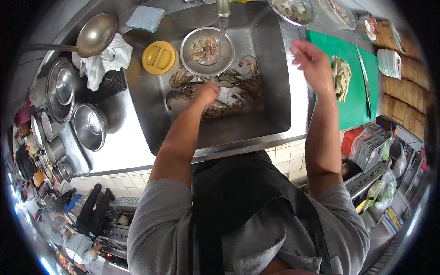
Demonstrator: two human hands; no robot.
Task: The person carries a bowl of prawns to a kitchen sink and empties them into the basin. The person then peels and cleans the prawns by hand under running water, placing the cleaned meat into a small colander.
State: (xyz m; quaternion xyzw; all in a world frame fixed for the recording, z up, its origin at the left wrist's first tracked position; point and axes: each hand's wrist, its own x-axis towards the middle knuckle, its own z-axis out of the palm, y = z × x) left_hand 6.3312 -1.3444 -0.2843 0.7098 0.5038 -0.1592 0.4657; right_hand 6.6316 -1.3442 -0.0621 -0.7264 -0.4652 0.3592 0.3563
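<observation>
The left hand (207,93) is low over the near side of the metal bowl (184,50), among the prawns (217,107) on the sink (275,117) floor; its fingers look curled in, but whether they pinch a prawn cannot be told. The right hand (312,64) is raised by the sink's right rim, fingers loosely bent and parted, with nothing visible in them. The bowl sits under the faucet (223,8), so the stream drops onto the shellfish pieces (205,50) inside, while the whole prawns lie around its near side, close to the left hand. The yellow-lidded tub (159,57) stands at the far left, seemingly to leave working room. On the green board (353,107) at right, the knife (365,80) lies handle toward the near edge, presumably for easy reach, beside a folded cloth (341,78).
</observation>
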